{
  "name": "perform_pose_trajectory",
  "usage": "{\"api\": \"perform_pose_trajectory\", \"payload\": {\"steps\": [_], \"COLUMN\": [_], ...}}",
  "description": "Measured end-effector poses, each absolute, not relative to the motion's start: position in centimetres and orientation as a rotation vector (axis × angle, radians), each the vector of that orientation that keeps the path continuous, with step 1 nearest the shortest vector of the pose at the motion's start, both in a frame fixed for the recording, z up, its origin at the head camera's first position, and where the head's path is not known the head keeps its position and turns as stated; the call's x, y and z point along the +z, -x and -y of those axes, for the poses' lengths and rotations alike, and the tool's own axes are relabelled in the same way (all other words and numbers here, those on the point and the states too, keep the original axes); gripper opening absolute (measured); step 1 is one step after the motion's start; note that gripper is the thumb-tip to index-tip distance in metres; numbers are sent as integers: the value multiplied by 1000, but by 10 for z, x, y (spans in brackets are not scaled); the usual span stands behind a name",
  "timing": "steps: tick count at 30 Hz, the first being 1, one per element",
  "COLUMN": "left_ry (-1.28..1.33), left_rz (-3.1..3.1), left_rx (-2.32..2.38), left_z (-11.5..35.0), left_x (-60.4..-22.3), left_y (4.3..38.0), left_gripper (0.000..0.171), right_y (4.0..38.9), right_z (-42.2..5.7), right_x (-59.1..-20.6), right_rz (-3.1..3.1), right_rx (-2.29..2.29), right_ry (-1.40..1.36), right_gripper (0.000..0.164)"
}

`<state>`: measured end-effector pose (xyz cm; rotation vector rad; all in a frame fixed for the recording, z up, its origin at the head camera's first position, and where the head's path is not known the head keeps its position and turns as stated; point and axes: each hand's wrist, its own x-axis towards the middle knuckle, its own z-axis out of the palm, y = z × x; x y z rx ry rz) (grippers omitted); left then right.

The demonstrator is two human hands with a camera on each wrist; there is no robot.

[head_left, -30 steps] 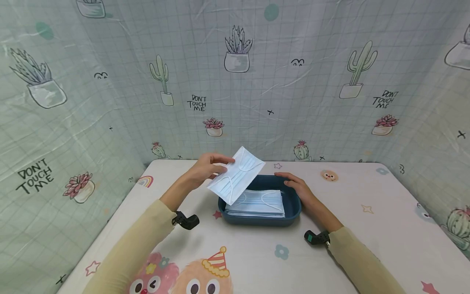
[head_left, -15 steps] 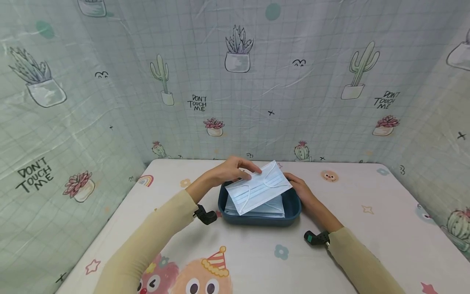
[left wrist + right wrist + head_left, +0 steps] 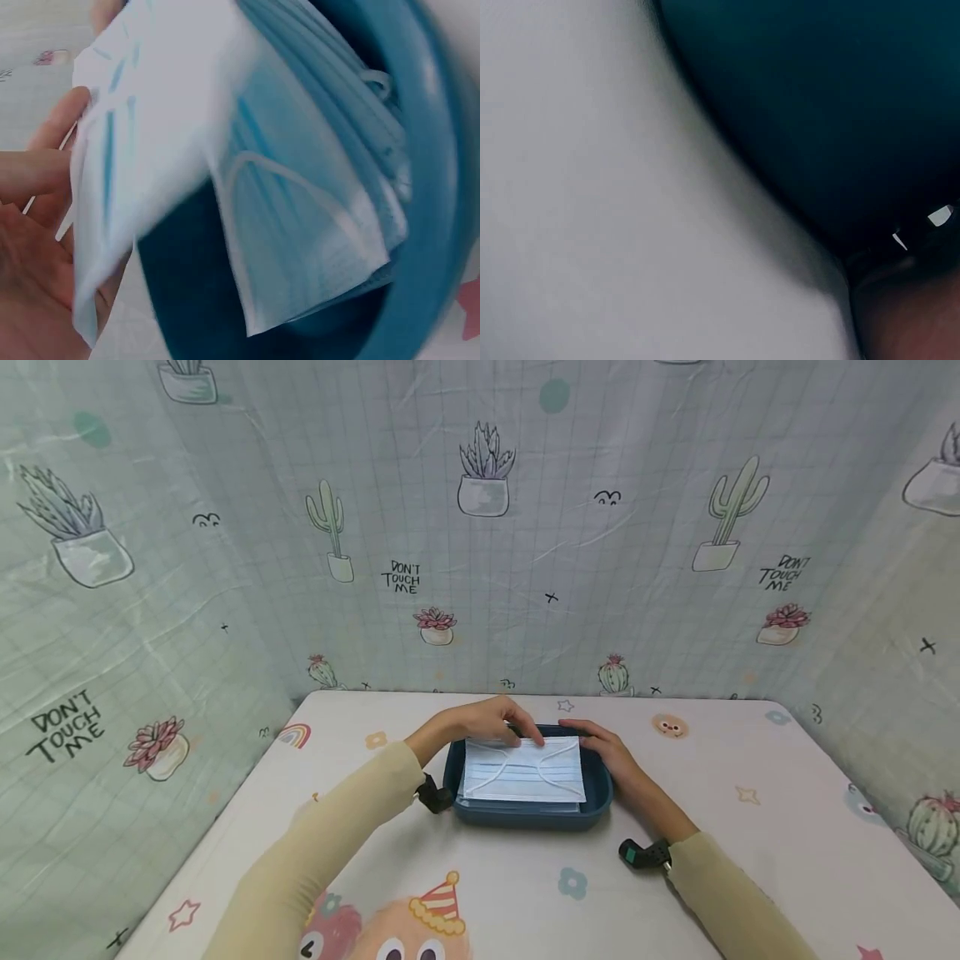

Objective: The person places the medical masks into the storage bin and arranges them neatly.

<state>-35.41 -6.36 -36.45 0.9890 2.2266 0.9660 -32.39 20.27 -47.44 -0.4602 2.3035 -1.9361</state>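
Note:
My left hand [image 3: 491,720] pinches the far edge of a pale blue disposable face mask [image 3: 525,772] with white ear loops. In the left wrist view this mask [image 3: 169,97] is raised at one side over a stack of similar face masks [image 3: 304,225]. The stack lies in a dark blue rounded box [image 3: 525,818], mostly covered by the upper mask in the head view. My right hand [image 3: 617,758] grips the box at its far right corner, fingers along the back rim. Little of that grip shows in the right wrist view, where the box wall [image 3: 817,97] looms dark.
The box stands on a white table [image 3: 675,877] printed with cartoon figures, stars and flowers. Behind and at both sides hangs a curtain [image 3: 555,543] with cactus drawings. Each wrist wears a black camera, the left one [image 3: 435,795] close to the box's left side.
The left hand has moved right and down with the face mask, from tilted above the box's left side to nearly level over the stack. The right hand has stayed on the box.

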Motion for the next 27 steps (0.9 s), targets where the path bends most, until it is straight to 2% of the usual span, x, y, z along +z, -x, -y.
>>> {"api": "perform_pose_trajectory", "payload": {"steps": [7,15,27], "left_ry": [-979,-1032,-996], "left_rz": [-2278,-2340,-2380], "left_rx": [864,814,910], "left_z": [64,62,79], "left_x": [-382,-384,-380], "left_y": [353,351,354], "left_gripper": [38,46,31], "right_y": [325,324,326], "right_z": [-201,-204,-208], "right_x": [-476,-478,-477], "right_rz": [-2276,-2261,-2252], "right_rx": [-1928,-1946,-1943], "right_ry": [522,506,533], "right_gripper": [48,48,46]}}
